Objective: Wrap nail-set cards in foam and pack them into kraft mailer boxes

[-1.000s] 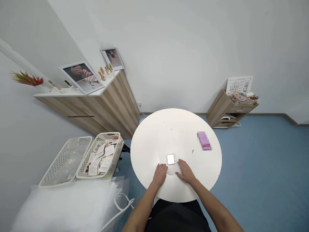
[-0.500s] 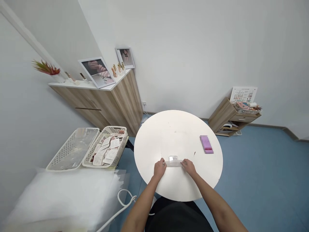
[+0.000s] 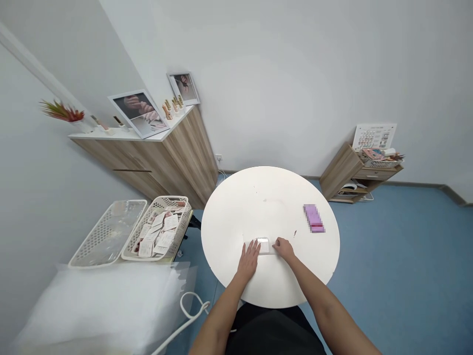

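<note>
Left hand (image 3: 248, 260) lies flat and open just beside a small clear packet (image 3: 263, 245) on the round white table (image 3: 236, 207); right hand (image 3: 284, 249) curled against packet, grasp indeterminate.

Lilac rectangular block (image 3: 314, 218) on round white worktop (image 3: 236, 207): pixelated, any markings unreadable. Small clear square case (image 3: 263, 245): partly hidden by right hand (image 3: 284, 249), contents cannot be made out. Paper slips (image 3: 158, 231) in white plastic basket (image 3: 162, 200): print too small to read. Printed wall chart (image 3: 374, 136): likewise. White padded bed (image 3: 99, 305): cut off by lower-left edge.
</note>
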### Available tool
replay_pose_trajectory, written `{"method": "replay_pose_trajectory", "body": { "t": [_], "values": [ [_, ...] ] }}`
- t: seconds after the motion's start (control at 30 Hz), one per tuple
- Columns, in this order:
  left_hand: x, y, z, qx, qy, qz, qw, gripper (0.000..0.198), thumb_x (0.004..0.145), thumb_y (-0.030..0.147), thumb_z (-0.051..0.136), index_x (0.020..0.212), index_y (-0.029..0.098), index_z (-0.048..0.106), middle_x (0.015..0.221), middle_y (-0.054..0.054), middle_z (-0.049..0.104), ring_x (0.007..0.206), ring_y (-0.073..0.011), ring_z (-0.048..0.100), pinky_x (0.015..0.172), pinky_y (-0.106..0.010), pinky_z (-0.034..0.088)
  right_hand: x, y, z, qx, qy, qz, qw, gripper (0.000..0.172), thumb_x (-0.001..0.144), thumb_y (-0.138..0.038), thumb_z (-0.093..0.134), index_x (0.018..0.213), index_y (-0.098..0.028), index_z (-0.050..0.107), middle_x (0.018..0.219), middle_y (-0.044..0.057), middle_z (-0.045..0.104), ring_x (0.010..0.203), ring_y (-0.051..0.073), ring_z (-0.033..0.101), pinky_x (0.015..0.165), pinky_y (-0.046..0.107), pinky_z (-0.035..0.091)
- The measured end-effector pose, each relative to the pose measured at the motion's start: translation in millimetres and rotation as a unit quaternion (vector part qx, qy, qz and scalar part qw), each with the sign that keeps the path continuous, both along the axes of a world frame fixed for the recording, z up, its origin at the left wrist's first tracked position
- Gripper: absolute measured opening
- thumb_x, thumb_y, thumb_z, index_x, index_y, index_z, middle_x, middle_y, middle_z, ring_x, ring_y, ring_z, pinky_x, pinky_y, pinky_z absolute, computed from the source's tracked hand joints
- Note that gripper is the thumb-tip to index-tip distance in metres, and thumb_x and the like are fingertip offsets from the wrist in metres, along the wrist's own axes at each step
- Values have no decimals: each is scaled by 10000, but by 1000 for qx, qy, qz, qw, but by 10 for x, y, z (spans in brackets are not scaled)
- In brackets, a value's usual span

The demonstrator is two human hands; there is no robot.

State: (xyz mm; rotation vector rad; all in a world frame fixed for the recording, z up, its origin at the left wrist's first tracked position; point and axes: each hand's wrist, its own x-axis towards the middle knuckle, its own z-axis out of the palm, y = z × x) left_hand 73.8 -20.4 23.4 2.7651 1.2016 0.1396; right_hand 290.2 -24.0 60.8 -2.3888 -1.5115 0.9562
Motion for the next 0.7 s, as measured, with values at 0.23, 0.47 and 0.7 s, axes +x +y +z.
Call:
{"method": "replay_pose_trajectory", "body": {
  "t": [0.23,0.47,0.7],
  "values": [
    [43,82,-17,-15,-1,9,1000,675,857,98,362,1508,224,238,1538,-89,357,1412,-250,336,1141,-525,282,-67,-183,58,246,-78,243,935,426,852,-148,488,1271,-208,537,1322,115,564,1261,278,449,1113,485,240],
    [114,278,35,-74,-51,4,996,683,758,57,442,1427,180,389,1445,-121,488,1336,-246,459,1105,-494,378,-180,-109,-78,235,-85,314,916,494,847,-140,483,1338,-180,515,1399,123,523,1310,284,419,1157,513,182],
    [36,252,238,-145,-122,14,982,472,779,126,559,1246,193,563,1302,-107,610,1186,-252,587,986,-438,502,-169,-63,149,227,-85,338,909,347,779,-118,532,1096,-210,639,1171,113,603,1177,298,461,1098,499,238]
  ]
}}
